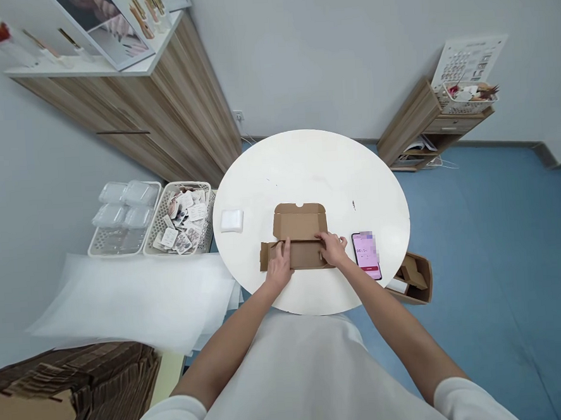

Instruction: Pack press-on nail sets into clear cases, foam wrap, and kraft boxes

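A brown cardboard mailer box (pixel 300 225) lies partly folded on the white round table (pixel 301 164), its lid panel spread flat toward the far side. My left hand (pixel 279 266) grips the near left part of the box, with the thumb inside by the crease and a side flap sticking out to its left. At the near right corner, my right hand (pixel 333 248) holds the box's side wall between its fingers. Some of the fingertips are hidden behind the cardboard.
A phone (pixel 367 255) lies right of the box, and a small white packet (pixel 232 220) left. Baskets hold clear containers (pixel 127 203) and cards (pixel 182 221). White sheets (pixel 143 297) and stacked flat cardboard (pixel 101 386) sit lower left. A carton (pixel 415 278) stands beneath the table's right edge.
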Motion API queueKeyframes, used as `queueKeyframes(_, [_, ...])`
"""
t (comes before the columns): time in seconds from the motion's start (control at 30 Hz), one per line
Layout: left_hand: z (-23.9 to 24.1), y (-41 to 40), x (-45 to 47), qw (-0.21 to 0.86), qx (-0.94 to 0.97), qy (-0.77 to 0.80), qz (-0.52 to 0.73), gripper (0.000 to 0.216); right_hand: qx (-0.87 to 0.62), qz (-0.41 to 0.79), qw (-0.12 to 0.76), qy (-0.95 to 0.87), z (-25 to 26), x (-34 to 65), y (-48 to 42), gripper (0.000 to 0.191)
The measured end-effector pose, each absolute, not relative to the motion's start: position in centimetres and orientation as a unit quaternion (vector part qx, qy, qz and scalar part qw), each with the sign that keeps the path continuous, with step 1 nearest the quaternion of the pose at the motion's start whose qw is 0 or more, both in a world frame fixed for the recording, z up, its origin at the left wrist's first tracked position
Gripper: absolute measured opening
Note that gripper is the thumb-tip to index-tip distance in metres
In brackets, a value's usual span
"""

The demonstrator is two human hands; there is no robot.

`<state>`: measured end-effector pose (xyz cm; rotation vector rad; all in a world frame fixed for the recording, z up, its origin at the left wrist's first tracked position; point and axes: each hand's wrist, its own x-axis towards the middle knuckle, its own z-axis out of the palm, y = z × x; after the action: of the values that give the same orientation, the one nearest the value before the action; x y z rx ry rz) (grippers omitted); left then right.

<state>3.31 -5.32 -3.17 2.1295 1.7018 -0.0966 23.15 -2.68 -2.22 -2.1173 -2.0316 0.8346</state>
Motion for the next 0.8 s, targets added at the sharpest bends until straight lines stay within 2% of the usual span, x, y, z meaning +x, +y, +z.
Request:
queueKeyframes(0.27, [-2.2, -3.0, 3.4, 0.163, 0.775, 0.607, -0.074, 0.12, -0.675, 0.278, 0.064, -0.681, -2.3, 23.4, -2.8, 0.054])
queueKeyframes(0.43, [-1.8, -2.2, 3.2, 0.11, 0.828, 0.545, -0.073, 0.13, -0.653, 0.28, 0.078, -0.699, -2.3, 23.6, -2.9, 0.057])
queueKeyframes(0.8, [-1.7, -2.2, 1.5, 0.104, 0.891, 0.433, -0.093, 0.128, -0.623, 0.234, 0.057, -0.744, -2.7, 24.7, -3.3, 0.063])
